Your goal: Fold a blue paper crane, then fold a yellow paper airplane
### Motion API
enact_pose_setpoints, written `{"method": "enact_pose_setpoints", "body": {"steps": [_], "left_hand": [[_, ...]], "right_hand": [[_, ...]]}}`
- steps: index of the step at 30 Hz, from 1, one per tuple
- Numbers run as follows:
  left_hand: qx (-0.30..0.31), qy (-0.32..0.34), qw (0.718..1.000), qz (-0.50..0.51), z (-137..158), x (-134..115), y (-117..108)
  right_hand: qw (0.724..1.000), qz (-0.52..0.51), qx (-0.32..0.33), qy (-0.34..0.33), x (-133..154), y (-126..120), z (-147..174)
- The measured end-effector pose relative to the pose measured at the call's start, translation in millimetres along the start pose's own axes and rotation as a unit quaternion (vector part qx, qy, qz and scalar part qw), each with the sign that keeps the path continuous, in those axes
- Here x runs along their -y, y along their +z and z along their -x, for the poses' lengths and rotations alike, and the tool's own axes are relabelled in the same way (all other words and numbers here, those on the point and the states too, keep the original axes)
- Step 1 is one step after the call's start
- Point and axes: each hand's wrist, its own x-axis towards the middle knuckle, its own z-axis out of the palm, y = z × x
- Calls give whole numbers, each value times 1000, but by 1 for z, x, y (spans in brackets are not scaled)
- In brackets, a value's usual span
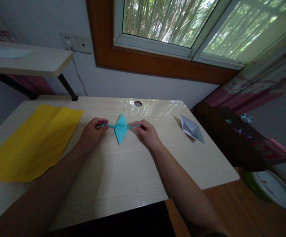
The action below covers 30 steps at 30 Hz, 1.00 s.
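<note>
Forearms (182, 179) span the desk (123, 181), left hand (92, 132) and right hand (148, 133) each pinched closed on a thin end of the blue paper (121, 132), which could tear if tugged hard.

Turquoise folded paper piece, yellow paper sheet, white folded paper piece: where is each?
Turquoise folded paper piece (121, 129): head view, its central body.
Yellow paper sheet (36, 143): head view, its middle.
White folded paper piece (191, 128): head view, its middle.
</note>
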Motion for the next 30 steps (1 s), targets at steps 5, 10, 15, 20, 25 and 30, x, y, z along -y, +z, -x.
{"method": "enact_pose_setpoints", "body": {"steps": [5, 10, 15, 20, 25, 30], "left_hand": [[2, 23, 1000, 0, 1, 3, 3], [18, 70, 997, -29, 3, 6, 7], [21, 46, 998, -32, 5, 2, 7], [20, 47, 998, -40, 5, 1, 7], [31, 58, 997, -48, 4, 5, 7], [41, 75, 995, -59, 4, 8, 7]], "right_hand": [[1000, 25, 3, -10, 0, 0, 1], [1000, 30, -1, 5, 4, 1, 1], [1000, 26, -5, 10, 7, 0, 2], [1000, 20, 19, 1, 7, 0, 4], [1000, 1, 29, -2, 6, 0, 6], [999, 12, 32, -21, 5, 0, 6]]}}
